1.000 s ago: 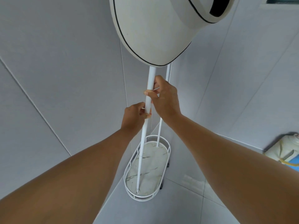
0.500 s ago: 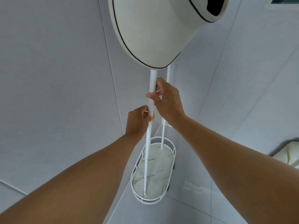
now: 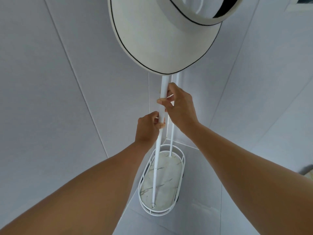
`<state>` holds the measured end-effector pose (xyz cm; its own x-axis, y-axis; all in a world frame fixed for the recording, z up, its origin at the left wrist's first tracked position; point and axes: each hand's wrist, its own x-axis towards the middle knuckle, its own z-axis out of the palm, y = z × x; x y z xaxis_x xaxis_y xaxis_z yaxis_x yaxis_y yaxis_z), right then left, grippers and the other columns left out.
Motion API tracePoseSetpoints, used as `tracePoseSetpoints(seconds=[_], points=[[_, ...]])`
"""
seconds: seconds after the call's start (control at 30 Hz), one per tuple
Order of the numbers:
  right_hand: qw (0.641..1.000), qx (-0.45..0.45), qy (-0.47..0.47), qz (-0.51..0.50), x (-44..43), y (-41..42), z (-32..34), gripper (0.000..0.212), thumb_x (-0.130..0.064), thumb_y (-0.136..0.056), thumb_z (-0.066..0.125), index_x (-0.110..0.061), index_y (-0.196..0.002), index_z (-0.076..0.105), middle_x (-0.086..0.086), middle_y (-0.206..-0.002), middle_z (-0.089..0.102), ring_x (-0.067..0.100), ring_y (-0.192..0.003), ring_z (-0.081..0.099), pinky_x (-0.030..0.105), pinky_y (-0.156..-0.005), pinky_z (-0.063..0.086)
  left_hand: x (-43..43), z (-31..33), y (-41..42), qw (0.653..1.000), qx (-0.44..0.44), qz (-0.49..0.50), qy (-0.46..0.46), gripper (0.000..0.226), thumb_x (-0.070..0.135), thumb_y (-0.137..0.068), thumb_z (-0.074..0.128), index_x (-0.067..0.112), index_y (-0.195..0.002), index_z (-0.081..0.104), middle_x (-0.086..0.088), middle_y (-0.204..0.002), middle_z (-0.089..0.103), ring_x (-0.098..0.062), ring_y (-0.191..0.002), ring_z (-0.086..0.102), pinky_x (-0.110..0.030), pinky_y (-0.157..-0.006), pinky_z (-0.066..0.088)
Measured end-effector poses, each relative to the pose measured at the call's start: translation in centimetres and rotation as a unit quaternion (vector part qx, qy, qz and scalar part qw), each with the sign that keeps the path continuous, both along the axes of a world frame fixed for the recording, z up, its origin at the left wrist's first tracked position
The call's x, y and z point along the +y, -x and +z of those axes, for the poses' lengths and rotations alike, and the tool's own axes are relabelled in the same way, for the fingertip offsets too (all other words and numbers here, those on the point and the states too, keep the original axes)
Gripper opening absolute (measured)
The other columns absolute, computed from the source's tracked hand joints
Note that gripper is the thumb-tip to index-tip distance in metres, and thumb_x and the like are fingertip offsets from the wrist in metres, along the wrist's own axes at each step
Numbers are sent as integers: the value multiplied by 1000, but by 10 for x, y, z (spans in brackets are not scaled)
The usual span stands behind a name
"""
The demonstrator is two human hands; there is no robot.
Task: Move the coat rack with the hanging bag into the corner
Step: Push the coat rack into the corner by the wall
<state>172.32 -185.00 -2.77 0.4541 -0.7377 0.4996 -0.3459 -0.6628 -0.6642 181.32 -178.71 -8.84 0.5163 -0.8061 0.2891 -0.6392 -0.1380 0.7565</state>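
Observation:
The white coat rack [image 3: 156, 160] stands in front of me on an oval marble-patterned base [image 3: 162, 179] with a wire rim and small dark wheels. A cream bag with black piping [image 3: 160, 34] hangs from its top and hides the upper poles. My left hand [image 3: 148, 128] grips the near pole from the left. Just above it, my right hand [image 3: 180, 108] holds the same pole from the right. The thinner far pole [image 3: 171, 143] rises behind my hands. The base sits close to the corner where the two walls meet.
Pale tiled walls [image 3: 67, 82] close in on the left and right, meeting in a seam [image 3: 166, 131] just behind the rack. The tiled floor [image 3: 203, 209] spreads to the lower right. A dark-edged object [image 3: 307, 170] shows at the right border.
The rack's base has rolled toward the wall corner, which now sits straight behind it. My view has swung right; both hands keep their grip on the pole.

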Motion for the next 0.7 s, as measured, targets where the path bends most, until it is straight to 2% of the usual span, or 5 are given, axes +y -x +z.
tracePoseSetpoints(seconds=[0.27, 0.37, 0.5, 0.6, 0.7], points=[[1000, -8, 5, 10, -72, -2, -1, 24, -19, -90, 67, -12, -85, 45, 3, -88, 64, 25, -83, 69, 51, -75, 59, -77, -7, -4, 1000, 1, 21, 5, 3, 3, -87, 67, 3, -89, 68, -4, -91, 78, -16, -84, 72, -13, -72, 49], [1000, -14, -7, 7, -90, -4, -1, 20, -19, -89, 67, -7, -89, 50, 6, -92, 67, 23, -84, 68, 51, -76, 58, -95, -7, -6, 1000, -1, 18, 4, 4, 1, -86, 65, 5, -87, 67, -3, -90, 77, -12, -79, 69, -3, -63, 41], [1000, -16, -14, -5, -104, -10, 0, 20, -17, -90, 65, -1, -94, 54, 9, -95, 69, 23, -86, 67, 47, -79, 56, -113, -7, -10, 1000, -15, 18, 1, 4, 2, -87, 64, 5, -88, 66, -7, -92, 77, -16, -78, 67, -12, -64, 44], [999, -19, -23, -15, -114, -16, 2, 21, -15, -89, 65, 1, -97, 54, 12, -94, 68, 27, -86, 67, 52, -79, 56, -125, -6, -13, 1000, -14, 16, -5, 4, -1, -87, 63, 0, -89, 65, -10, -92, 76, -26, -85, 70, -30, -76, 55], [999, -21, -29, -24, -126, -22, 3, 23, -15, -89, 66, 3, -99, 55, 15, -95, 68, 32, -88, 66, 55, -77, 57, -136, -3, -17, 1000, -2, 2, -4, 9, -5, -86, 59, -1, -90, 66, -10, -92, 76, -26, -88, 71, -37, -82, 57]])
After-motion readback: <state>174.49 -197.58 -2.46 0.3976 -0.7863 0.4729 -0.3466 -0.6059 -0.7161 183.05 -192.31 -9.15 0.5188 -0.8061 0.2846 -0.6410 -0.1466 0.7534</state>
